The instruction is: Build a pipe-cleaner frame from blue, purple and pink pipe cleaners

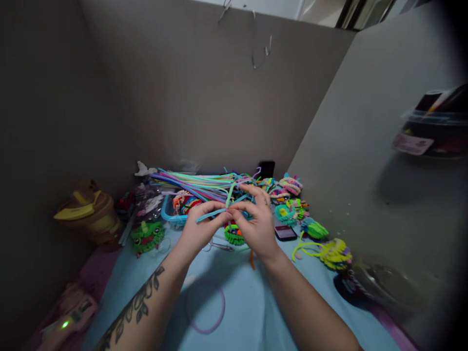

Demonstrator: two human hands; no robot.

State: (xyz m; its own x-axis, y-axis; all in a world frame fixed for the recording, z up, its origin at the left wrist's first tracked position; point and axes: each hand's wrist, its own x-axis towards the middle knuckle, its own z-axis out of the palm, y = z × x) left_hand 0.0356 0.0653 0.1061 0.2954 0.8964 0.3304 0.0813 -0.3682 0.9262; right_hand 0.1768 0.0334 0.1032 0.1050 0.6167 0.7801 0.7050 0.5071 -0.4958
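Both hands meet over the middle of the table, their fingertips pinched together. My left hand grips pipe cleaners, with a light blue end sticking out to the left. My right hand pinches the same crossing from the other side. A pale green stem rises between the fingers. Exactly how the stems join is hidden by the fingertips. Just below and behind the hands sits a green and red pipe-cleaner figure with eyes. A pair of scissors lies beneath my left hand.
Behind the hands lie a bundle of pipe cleaners and a blue tray. A green figure sits left; several colourful fuzzy pieces line the right, near a phone. A purple ring lies on the blue cloth.
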